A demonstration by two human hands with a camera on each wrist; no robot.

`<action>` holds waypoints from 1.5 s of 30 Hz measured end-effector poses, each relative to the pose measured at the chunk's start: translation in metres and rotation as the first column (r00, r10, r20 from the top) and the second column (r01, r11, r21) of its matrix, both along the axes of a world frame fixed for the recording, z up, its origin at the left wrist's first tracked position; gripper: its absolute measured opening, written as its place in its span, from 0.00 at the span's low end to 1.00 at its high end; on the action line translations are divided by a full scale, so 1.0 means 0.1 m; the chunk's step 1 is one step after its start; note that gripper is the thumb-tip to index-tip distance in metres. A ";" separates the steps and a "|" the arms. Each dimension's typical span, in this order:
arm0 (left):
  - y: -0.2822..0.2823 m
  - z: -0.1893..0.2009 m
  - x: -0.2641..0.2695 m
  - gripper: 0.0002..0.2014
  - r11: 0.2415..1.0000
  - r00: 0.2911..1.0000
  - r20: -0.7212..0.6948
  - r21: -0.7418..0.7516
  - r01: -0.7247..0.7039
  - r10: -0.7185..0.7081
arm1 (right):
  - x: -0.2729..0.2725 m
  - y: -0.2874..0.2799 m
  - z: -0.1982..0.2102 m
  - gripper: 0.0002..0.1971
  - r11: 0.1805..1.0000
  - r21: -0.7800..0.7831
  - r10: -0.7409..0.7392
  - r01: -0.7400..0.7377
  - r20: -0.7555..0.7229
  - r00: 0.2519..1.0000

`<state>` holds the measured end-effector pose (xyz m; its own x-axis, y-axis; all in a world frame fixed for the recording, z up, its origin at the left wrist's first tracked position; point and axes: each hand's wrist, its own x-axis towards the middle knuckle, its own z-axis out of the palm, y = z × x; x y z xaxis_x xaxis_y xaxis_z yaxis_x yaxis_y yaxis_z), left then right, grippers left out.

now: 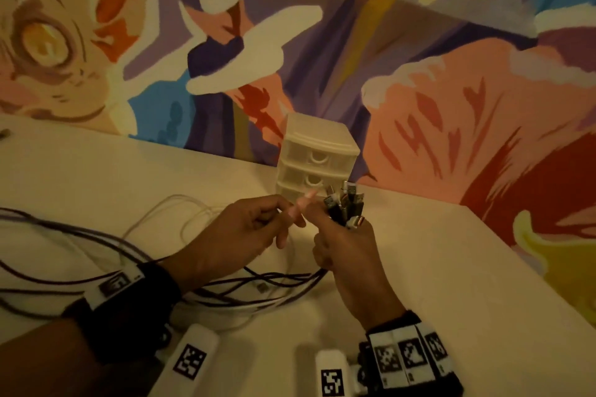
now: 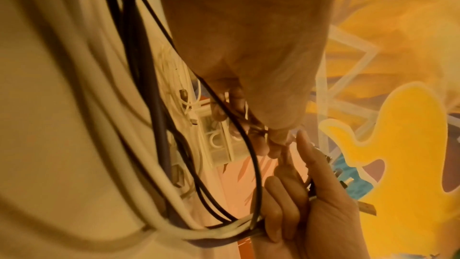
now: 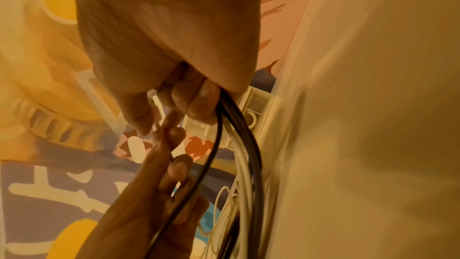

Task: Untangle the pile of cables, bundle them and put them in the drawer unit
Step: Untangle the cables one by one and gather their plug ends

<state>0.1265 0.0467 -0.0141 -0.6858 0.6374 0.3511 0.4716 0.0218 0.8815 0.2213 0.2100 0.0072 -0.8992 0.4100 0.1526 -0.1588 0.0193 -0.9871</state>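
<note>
My right hand (image 1: 337, 229) grips a bunch of cable plug ends (image 1: 345, 205) that stick up out of the fist, held above the table. Their cords hang down in dark and white loops (image 1: 232, 292) onto the table. My left hand (image 1: 287, 219) pinches one pale pink plug (image 1: 304, 202) right beside the bunch. In the right wrist view the curled fingers (image 3: 199, 103) hold dark and white cords (image 3: 239, 131). The clear plastic drawer unit (image 1: 317, 158) stands just behind both hands with all of its drawers closed.
More dark cable (image 1: 64, 235) trails off to the left across the white table (image 1: 451, 267). A painted wall (image 1: 419, 90) rises directly behind the drawer unit. The table's right edge runs diagonally at the right.
</note>
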 end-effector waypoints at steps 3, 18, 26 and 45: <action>0.01 0.01 0.00 0.13 1.000 1.000 0.011 0.013 0.017 -0.017 | -0.01 0.02 0.00 0.14 0.997 0.014 -0.071 0.072 -0.028 0.997; -0.08 0.01 -0.02 0.11 0.996 0.997 -0.031 -0.067 -0.067 0.065 | -0.04 0.02 0.03 0.14 0.992 -0.103 -0.079 0.066 -0.126 0.989; -0.20 0.02 -0.23 0.16 0.958 0.965 -0.131 -0.148 -0.245 0.227 | -0.09 0.06 0.07 0.17 0.947 -0.312 -0.146 0.080 -0.194 0.970; -0.20 0.20 -0.08 0.10 0.975 0.981 -0.084 0.150 -0.164 0.177 | 0.10 0.06 0.18 0.15 0.963 0.259 0.052 -0.078 0.103 0.993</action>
